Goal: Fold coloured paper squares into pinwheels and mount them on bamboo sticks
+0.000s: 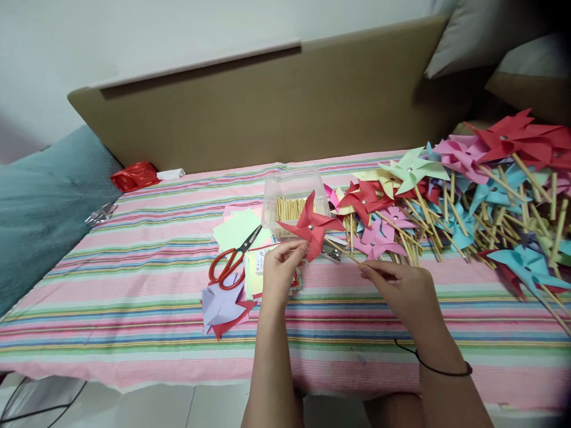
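Note:
A red paper pinwheel with a silver pin at its centre is held up over the cloth. The fingertips of my left hand are closed at the edge of one of its blades. My right hand pinches the low end of its thin wooden stick. Behind it stands a clear plastic box with many short wooden sticks. A small container of metal pins sits under the stick. Orange-handled scissors lie left of my left hand, on stacked paper squares.
Many finished pinwheels are heaped on the right, sticks pointing various ways. Cut purple paper lies front left. A red plastic bag is at the back left on the striped cloth, before a brown backrest.

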Action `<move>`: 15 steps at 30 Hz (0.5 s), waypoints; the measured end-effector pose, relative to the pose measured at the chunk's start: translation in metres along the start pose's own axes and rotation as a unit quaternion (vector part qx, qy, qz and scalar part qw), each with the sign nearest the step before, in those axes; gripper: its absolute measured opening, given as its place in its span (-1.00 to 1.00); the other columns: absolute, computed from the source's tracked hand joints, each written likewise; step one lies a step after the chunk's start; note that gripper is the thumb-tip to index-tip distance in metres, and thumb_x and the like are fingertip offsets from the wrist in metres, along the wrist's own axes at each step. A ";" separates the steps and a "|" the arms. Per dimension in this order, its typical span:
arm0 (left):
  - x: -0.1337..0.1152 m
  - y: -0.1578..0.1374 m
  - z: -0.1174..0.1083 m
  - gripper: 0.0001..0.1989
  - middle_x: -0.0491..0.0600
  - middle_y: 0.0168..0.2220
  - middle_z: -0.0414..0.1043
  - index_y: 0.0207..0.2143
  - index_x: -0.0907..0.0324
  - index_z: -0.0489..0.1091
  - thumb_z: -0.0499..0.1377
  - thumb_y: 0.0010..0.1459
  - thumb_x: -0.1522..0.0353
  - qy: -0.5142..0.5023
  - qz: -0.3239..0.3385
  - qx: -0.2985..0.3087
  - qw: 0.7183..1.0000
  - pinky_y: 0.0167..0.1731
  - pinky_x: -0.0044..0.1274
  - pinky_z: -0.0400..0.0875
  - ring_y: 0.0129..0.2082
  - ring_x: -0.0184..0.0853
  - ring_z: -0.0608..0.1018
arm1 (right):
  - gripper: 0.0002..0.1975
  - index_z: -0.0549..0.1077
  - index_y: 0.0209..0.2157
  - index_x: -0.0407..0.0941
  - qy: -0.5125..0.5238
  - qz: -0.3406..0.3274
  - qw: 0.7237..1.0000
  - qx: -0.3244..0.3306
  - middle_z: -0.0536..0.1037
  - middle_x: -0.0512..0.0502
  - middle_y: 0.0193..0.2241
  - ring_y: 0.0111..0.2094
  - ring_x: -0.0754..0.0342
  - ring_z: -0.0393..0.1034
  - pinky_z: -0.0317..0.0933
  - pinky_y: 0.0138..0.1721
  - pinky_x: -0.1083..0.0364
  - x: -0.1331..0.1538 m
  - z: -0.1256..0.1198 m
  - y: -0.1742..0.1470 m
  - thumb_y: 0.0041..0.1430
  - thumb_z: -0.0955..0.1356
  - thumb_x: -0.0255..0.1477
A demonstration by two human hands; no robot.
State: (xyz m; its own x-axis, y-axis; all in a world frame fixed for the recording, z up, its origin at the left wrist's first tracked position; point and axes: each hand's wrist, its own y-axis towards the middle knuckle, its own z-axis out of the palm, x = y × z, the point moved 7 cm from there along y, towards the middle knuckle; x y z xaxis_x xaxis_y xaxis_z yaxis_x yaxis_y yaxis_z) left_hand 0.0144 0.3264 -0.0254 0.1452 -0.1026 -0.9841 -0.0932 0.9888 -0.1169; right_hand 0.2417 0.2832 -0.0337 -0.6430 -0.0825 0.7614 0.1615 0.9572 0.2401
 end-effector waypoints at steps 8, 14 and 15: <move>0.003 0.000 0.011 -0.76 0.00 -0.42 0.55 -0.42 0.22 0.52 0.37 -0.15 0.27 -0.016 -0.016 0.027 0.999 -0.41 -0.55 0.40 -0.41 -0.34 0.55 | -0.79 0.61 -0.43 -0.05 -0.009 -0.018 1.000 0.002 0.64 -0.01 -0.52 -0.48 0.00 0.56 0.38 -0.44 0.09 0.005 0.001 0.000 0.14 0.34 -0.30; 0.007 0.001 0.008 -0.74 -0.05 -0.50 0.51 -0.48 0.23 0.40 0.38 -0.20 0.31 -0.038 -0.024 0.002 0.999 -0.44 -0.56 0.38 -0.50 -0.41 0.49 | -0.79 0.62 -0.41 -0.05 -0.006 -0.013 1.000 0.008 0.65 -0.02 -0.50 -0.45 -0.01 0.57 0.38 -0.42 0.09 0.005 0.002 0.000 0.14 0.34 -0.33; 0.007 0.001 0.006 -0.73 -0.06 -0.51 0.49 -0.46 0.23 0.40 0.37 -0.20 0.30 -0.036 -0.024 -0.002 0.999 -0.45 -0.57 0.37 -0.50 -0.41 0.49 | -0.80 0.62 -0.41 -0.05 -0.005 -0.010 1.000 0.006 0.64 -0.01 -0.50 -0.45 -0.01 0.56 0.38 -0.42 0.09 0.003 0.002 0.000 0.14 0.34 -0.33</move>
State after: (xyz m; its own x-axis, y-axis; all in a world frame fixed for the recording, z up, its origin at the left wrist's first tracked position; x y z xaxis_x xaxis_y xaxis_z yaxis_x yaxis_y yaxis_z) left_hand 0.0212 0.3271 -0.0311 0.2198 -0.1411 -0.9653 -0.0886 0.9825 -0.1638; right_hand 0.2383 0.2832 -0.0320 -0.6541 -0.0981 0.7501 0.1400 0.9587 0.2475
